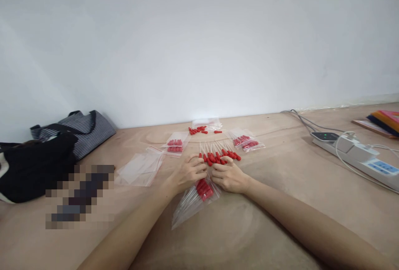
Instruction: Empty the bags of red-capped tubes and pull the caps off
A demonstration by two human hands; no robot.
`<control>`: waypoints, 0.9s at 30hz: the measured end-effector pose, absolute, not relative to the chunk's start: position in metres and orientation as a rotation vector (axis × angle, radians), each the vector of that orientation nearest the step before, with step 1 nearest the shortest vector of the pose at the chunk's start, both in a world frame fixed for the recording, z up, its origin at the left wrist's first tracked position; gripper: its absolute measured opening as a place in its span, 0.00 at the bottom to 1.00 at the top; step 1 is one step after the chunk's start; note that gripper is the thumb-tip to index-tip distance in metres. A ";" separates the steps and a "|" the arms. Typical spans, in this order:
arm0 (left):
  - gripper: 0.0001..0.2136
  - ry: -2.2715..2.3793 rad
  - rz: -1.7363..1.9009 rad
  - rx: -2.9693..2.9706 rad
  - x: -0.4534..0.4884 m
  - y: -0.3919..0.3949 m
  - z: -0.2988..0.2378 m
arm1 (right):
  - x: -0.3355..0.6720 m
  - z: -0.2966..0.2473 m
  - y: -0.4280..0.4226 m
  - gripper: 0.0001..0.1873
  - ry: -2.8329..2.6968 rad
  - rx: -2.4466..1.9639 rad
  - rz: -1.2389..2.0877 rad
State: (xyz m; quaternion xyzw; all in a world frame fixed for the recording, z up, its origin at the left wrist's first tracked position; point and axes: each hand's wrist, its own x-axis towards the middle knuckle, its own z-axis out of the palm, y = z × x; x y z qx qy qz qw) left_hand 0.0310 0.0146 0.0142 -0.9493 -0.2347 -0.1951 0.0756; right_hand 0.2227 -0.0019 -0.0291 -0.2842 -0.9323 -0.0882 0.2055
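Note:
A clear zip bag (190,207) lies tilted on the table, holding several glass droppers with red rubber bulbs (204,190). My left hand (192,172) has its fingers curled at the bag's upper left edge. Across from it, my right hand (229,174) is closed at the upper right edge of the same bag. My fingertips hide most of the bag's mouth. Just beyond both hands, loose droppers (223,153) lie fanned out, red bulbs toward me and pale tips pointing away.
Filled bags lie at left (175,145) and right (246,140). Loose red bulbs (197,130) sit near the wall, and flat clear bags (140,168) lie to the left. A striped bag (90,131) and a black bag (37,166) stand far left; a power strip (361,155) lies right.

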 end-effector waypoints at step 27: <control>0.39 -1.451 -0.118 -3.375 -0.005 -0.028 0.007 | 0.216 -0.014 -0.021 0.10 -2.300 -1.299 0.293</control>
